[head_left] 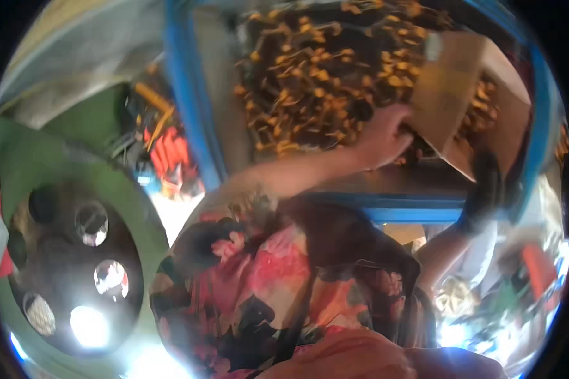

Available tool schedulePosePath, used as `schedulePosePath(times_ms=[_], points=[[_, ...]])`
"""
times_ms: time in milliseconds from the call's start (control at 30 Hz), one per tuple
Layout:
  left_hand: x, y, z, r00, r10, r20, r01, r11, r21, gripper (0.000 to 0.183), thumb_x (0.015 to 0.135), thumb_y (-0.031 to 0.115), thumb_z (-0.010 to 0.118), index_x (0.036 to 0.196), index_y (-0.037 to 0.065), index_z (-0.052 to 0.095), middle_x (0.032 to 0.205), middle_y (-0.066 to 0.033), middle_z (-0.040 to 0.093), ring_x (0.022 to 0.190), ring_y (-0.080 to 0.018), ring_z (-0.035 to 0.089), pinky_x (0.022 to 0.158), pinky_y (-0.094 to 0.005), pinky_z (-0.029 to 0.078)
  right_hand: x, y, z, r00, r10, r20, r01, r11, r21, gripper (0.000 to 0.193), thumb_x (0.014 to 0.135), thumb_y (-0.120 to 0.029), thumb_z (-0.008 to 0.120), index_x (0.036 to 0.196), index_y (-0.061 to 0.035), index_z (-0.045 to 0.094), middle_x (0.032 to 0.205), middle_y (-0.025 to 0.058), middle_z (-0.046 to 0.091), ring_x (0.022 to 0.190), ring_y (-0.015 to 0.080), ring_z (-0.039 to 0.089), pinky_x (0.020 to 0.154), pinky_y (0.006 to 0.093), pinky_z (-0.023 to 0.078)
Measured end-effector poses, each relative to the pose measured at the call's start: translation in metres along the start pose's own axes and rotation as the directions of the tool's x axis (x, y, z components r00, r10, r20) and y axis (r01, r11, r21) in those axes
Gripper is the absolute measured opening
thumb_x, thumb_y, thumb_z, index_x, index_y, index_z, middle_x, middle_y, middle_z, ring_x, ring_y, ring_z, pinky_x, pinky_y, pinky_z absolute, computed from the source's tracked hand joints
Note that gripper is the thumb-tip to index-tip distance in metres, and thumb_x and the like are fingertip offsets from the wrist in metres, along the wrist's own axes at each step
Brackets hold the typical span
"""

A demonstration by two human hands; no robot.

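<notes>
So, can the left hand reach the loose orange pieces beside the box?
Probably yes: the left hand is near the cardboard box, with nothing visible between that hand and the orange pieces.

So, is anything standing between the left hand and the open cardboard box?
Nothing visible stands between the left hand and the open cardboard box; the hand is beside its lower left edge, though blur obscures any contact.

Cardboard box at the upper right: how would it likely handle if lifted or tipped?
The cardboard box would probably hold its shape, since its walls look flat and straight-edged. It may feel heavier than an empty carton, as many small orange pieces lie inside. They look loose and the box is open, so tipping could spill them.
</notes>
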State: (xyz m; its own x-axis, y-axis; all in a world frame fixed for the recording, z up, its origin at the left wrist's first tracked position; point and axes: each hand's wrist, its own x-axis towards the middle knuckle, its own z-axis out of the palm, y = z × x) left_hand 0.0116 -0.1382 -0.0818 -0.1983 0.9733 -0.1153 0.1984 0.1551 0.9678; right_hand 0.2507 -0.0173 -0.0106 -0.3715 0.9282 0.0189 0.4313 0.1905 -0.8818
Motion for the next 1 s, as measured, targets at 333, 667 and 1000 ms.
schedulePosePath(times_ms=[333,667,1000], points=[[-0.14,-0.156,-0.145,0.52,-0.549,-0.654,0.746,0.665,0.035,0.077,0.073,0.031,0.071,0.13,-0.008,0.036,0.129,-0.0301,0.042,0.124,-0.0423,0.037,0.103,-0.0462,0.033,0.061,0.078,0.277,0.818,0.14,0.559,0.1,0.921,-0.376,0.073,0.083,-0.042,0.065,0.142,-0.0119,0.034,0.148,0.0148,0.031,0.136,0.031,0.03,0.111,0.0399,0.027],[-0.087,-0.169,-0.161,-0.089,-0.579,-0.81,0.777,0.468,-0.42,0.083,0.074,0.017,0.074,0.141,0.006,0.027,0.133,-0.0235,0.031,0.117,-0.0425,0.045,0.098,-0.0431,0.042,0.072,0.058,0.387,0.767,0.284,0.576,0.242,0.703,-0.669,0.093,0.079,-0.079,0.032,0.148,-0.0185,0.019,0.153,0.0147,0.015,0.142,0.0341,0.013,0.115,0.0485,0.016],[-0.087,-0.159,-0.163,0.714,-0.223,-0.663,0.544,0.773,0.326,0.06,0.077,0.007,0.064,0.132,0.005,0.039,0.129,-0.0185,0.039,0.115,-0.0359,0.048,0.097,-0.0405,0.042,0.066,0.004,0.368,0.727,0.343,0.595,-0.132,0.92,-0.369,0.076,0.083,-0.035,0.066,0.143,-0.0062,0.029,0.141,0.0158,0.041,0.128,0.0284,0.044,0.107,0.0405,0.035]])
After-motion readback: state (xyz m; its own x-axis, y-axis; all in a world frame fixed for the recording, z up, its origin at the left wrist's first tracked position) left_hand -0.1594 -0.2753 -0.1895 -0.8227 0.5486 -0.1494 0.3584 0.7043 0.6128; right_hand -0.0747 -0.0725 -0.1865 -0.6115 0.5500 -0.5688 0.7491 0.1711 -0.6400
